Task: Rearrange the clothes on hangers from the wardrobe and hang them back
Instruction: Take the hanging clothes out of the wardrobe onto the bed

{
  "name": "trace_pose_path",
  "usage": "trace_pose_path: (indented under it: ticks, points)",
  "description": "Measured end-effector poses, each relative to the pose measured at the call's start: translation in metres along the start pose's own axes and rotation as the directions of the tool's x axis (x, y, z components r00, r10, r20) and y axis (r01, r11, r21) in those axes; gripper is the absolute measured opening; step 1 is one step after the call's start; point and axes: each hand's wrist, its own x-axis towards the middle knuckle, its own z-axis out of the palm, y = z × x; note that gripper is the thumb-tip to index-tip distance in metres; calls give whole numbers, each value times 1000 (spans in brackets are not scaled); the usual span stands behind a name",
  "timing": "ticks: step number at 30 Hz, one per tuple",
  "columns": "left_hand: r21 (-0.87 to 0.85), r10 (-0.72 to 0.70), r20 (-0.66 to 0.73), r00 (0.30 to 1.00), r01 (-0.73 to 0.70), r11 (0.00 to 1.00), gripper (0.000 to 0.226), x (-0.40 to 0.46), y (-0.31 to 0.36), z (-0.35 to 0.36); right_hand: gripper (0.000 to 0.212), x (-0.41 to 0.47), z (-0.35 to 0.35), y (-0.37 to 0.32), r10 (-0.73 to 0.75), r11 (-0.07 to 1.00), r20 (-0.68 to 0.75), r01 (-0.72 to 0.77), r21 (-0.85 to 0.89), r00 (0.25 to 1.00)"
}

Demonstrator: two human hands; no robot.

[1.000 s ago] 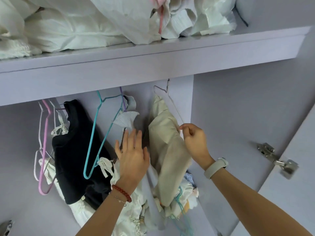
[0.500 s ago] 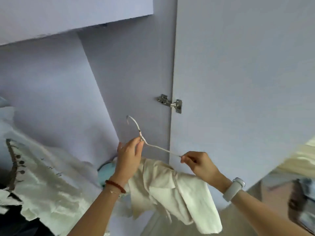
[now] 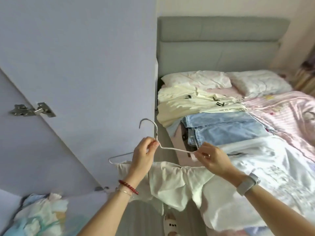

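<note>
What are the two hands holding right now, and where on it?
A white wire hanger with a cream garment on it: left hand pinches its neck below the hook, right hand pinches its right shoulder arm.

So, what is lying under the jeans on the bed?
Under the jeans a cream garment and a pale blue cloth stick out at their left. What lies beneath their middle is covered.
</note>
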Motion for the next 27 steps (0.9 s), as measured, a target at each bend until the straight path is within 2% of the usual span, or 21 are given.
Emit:
trace_pose_path:
  ticks: [6, 9, 11, 13, 15, 17, 19, 22, 27]
  points:
    - [-82, 129, 145, 981, -118, 990, 7, 43, 61, 89, 25, -4, -59, 25, -60, 982, -132, 35, -184, 989]
    - [-79, 155, 144, 977, -144, 986, 10, 80, 81, 128, 29, 13, -90, 46, -101, 961, -242, 31, -274, 965]
    - [-34, 215, 87, 973, -213, 976, 16, 109, 90, 157, 24, 29, -108, 61, -51, 974, -320, -24, -226, 946]
    - [110, 320, 4, 947, -319, 941, 32, 135, 102, 187, 19, 47, -123, 80, 16, 988, -388, -74, -136, 921]
    - [273, 394, -66, 917, -363, 891, 45, 154, 113, 215, 15, 68, -139, 102, 90, 995, -403, -102, -10, 911]
    - [385, 435, -61, 898, -381, 841, 52, 170, 118, 238, 14, 88, -156, 124, 154, 985, -406, -109, 130, 901]
    - [450, 413, 2, 911, -369, 813, 55, 188, 117, 260, 15, 106, -173, 145, 190, 964, -433, -84, 252, 881]
    - [494, 255, 119, 960, -280, 823, 52, 218, 118, 296, 14, 129, -198, 181, 237, 932, -491, -54, 358, 838]
    - [587, 103, 320, 942, -283, 759, 52, 262, 112, 378, 14, 158, -239, 277, 406, 883, -548, -160, 442, 731]
